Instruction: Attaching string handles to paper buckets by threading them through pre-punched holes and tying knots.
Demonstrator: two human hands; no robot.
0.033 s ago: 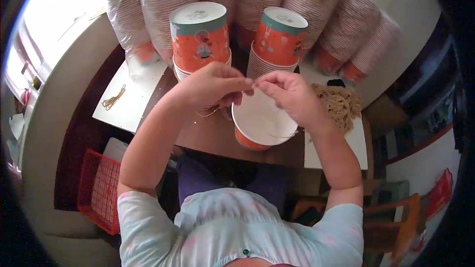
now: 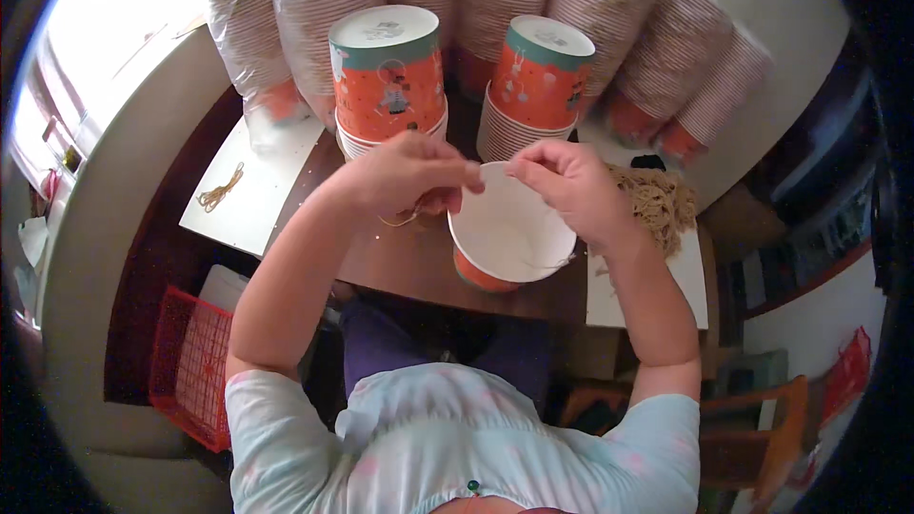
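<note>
Two bare hands meet over the far rim of a paper cup (image 2: 509, 228), and we read them from left to right. Off to the far left we see a red wire basket (image 2: 190, 366) low beside the brown table (image 2: 400, 262), and on the table's left end a white sheet (image 2: 262, 186) with a small loose bundle of tan string (image 2: 221, 188) lying on it. Behind that sheet lean plastic-wrapped sleeves of stacked cups (image 2: 295, 19), lined along the back. Next comes a stack of upturned orange cups (image 2: 386, 76) with a white base facing up.

Our left hand (image 2: 405, 176) sits just in front of that stack, fingers curled and thumb pressed to forefinger, pinching something thin at the cup's rim; a strand of tan string (image 2: 400, 219) hangs in a loop beneath the hand. The cup itself stands open side up, white inside and orange outside, at the middle of the table's near edge, between our two forearms.

Our right hand (image 2: 566, 190) holds the opposite side of the rim, fingertips closed in a pinch that nearly meets the left one. Behind it stands a second upturned stack (image 2: 538, 86), orange with a green band. Just right of the right wrist lies a heap of tan string (image 2: 657, 205) on another white sheet (image 2: 619, 295).
</note>
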